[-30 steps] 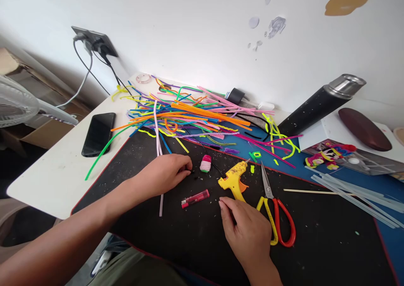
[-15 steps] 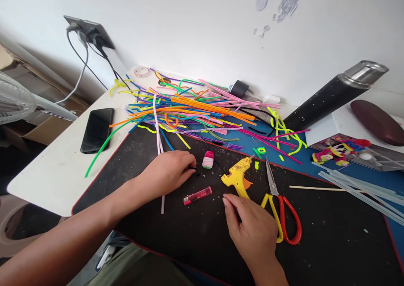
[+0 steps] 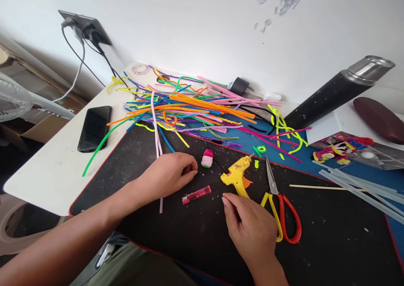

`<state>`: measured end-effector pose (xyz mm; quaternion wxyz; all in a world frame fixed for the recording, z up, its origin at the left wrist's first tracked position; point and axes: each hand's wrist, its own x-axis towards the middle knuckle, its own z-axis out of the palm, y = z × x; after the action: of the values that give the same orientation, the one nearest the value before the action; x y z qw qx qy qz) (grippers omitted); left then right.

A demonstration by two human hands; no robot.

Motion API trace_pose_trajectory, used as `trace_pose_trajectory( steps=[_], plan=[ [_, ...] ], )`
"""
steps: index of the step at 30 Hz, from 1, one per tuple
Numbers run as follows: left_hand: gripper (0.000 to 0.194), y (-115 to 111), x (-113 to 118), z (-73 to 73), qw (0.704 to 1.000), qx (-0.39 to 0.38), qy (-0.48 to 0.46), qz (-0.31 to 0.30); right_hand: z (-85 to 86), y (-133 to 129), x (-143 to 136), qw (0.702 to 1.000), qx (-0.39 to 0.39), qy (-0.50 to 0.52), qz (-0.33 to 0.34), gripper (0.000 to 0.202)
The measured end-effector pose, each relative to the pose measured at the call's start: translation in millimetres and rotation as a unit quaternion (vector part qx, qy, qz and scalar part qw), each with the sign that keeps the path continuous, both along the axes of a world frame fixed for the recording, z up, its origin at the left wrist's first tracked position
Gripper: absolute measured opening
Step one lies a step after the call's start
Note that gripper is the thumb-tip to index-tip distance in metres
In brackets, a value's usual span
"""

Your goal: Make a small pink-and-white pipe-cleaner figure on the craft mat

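Observation:
My left hand [image 3: 170, 173] rests on the black mat with its fingers loosely curled in and nothing visible between them. It lies across a pale pink pipe cleaner [image 3: 157, 136]. Just right of its fingertips sits a small pink, white and green wrapped piece [image 3: 207, 159]. A red lighter [image 3: 196, 194] lies between my hands. My right hand [image 3: 251, 231] is closed, palm down, thumb against the curled fingers, with nothing seen in it. The handle of a yellow hot glue gun [image 3: 239, 174] runs behind its knuckles. Scissors [image 3: 285, 218] with red and yellow handles lie beside it.
A heap of coloured pipe cleaners [image 3: 189, 105] spreads along the back. At right are a black flask [image 3: 331, 92], a pipe-cleaner figure [image 3: 341, 150], clear glue sticks [image 3: 360, 187] and a thin wooden stick [image 3: 315, 186]. A phone [image 3: 94, 128] lies left.
The view has shifted slightly. My left hand has barely moved, its fingers a little more curled. My right hand and the objects on the mat stay in place.

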<state>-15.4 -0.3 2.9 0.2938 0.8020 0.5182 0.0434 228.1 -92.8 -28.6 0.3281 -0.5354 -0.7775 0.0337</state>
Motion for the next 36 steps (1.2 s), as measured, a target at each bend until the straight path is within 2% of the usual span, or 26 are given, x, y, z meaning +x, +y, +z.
trace_pose_trajectory(
  steps=[6, 12, 20, 26, 36],
  plan=[
    [0.015, 2.3, -0.5, -4.2, 1.0, 0.017, 0.021, -0.01, 0.9, 0.0, 1.2, 1.0, -0.012, -0.005, 0.002, 0.025],
    [0.012, 1.9, -0.6, -4.4, 1.0, 0.012, 0.025, 0.006, 2.8, 0.4, 0.5, 1.0, -0.01, -0.002, 0.003, 0.028],
    [0.024, 1.3, -6.5, -4.5, 1.0, 0.012, -0.027, -0.005, 0.4, -2.0, 1.8, 1.0, -0.014, -0.002, 0.0, 0.024],
    [0.014, -2.4, -13.3, -2.8, 1.0, 0.007, -0.014, -0.022, 1.2, -0.4, 0.7, 1.0, -0.011, 0.001, 0.002, 0.024],
    [0.011, -1.2, -6.0, -6.8, 0.999, 0.039, -0.005, -0.029, 0.2, -1.4, 0.5, 1.0, -0.008, -0.002, 0.001, 0.021]
  ],
)
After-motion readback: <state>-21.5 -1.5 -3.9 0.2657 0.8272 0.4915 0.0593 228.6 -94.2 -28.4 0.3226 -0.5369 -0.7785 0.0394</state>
